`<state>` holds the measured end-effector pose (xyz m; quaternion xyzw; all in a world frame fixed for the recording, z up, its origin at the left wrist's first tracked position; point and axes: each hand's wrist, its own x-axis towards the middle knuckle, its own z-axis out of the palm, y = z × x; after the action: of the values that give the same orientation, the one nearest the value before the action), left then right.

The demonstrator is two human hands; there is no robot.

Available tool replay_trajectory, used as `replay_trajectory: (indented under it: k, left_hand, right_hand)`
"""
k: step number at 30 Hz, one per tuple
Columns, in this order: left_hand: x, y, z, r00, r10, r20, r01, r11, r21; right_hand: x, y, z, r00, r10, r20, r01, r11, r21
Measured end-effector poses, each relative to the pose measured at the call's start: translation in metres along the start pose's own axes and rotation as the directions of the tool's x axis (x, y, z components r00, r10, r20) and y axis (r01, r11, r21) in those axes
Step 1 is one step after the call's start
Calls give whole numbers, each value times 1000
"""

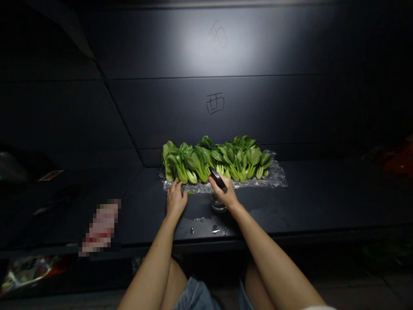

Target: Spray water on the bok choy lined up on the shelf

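Denim shorts [197, 297] and bare forearms [269, 252] lie nearest, at 6 o'clock. Leafy greens [240, 161] occupy the centre, in a crowded row on a dark shelf [309, 202]; their broad, rounded leaves are deep green and glossy, pointing towards 12 o'clock, and narrow into thick, pale green stalks whose bulging bases face 6 o'clock. Further leaves show behind the front heads. Beneath spreads clear, crinkled plastic film [278, 175], its widest bare part at the 3 o'clock end. The right hand [228, 196], at 5 o'clock from the row, is curled around a clear bottle [217, 206] with a black spray head [218, 179]. The left hand [177, 201], between 7 and 8 o'clock, has its fingers extended at the film's near edge; nothing is gripped. Water drops [215, 230] dot the shelf at 6 o'clock.
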<state>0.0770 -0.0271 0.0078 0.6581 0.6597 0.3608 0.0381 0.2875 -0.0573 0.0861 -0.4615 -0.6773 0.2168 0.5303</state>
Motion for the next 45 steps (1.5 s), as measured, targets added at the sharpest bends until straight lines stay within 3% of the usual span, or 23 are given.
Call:
replay_trajectory:
  k: [38,45]
  left_hand:
    - [-1,-5,2,998,58,-7,-57,995,77]
    - [-1,-4,2,997,80,-13,-79,994,72]
  right_hand:
    - [-2,30,-39,987,60,-146,-60,998,4]
    - [-2,25,-48,984,47,-174,-62,994,-86]
